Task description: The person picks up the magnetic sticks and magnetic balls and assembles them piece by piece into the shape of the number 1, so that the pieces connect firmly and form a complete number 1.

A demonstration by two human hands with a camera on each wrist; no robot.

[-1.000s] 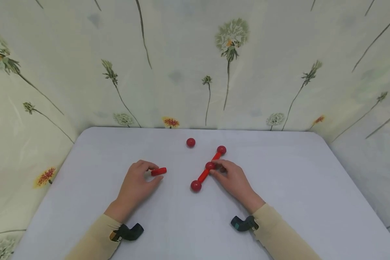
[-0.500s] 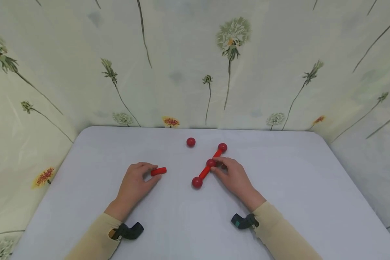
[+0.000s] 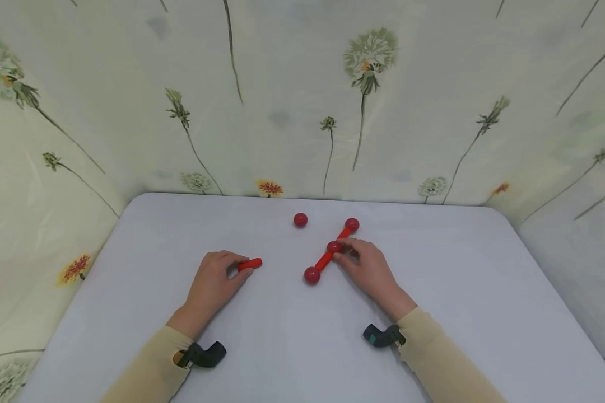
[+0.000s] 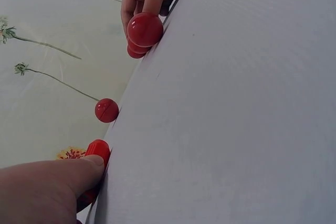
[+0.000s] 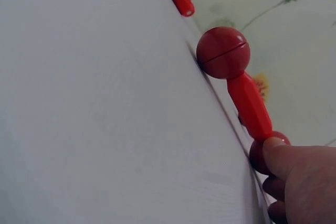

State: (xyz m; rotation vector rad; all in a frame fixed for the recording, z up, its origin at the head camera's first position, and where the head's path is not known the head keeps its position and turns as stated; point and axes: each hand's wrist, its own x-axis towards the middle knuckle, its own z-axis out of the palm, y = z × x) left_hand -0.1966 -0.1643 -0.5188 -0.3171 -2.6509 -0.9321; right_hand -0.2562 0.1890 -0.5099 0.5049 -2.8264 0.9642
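My left hand (image 3: 214,285) pinches a short red rod (image 3: 250,264) low over the white table, thumb on its near side. In the left wrist view that thumb (image 4: 93,162) presses against the ribbed rod. To the right lies a straight chain of red balls joined by red rods, slanting away from me. My right hand (image 3: 370,271) grips its middle ball (image 3: 334,247) between thumb and fingers. The near ball (image 3: 312,275) and far ball (image 3: 352,224) form its ends. A faceted rod (image 5: 249,106) joins the near and middle balls.
A loose red ball (image 3: 300,220) sits near the back edge of the white table (image 3: 282,347), between the hands. Behind the table hangs a flower-patterned cloth (image 3: 282,84). Black curved mounts (image 3: 209,355) are strapped at both wrists over beige sleeves.
My left thumb has come in against the short rod. My right hand has slid the chain slightly away from me and to the right. The loose ball has stayed put; the head view shifted a little.
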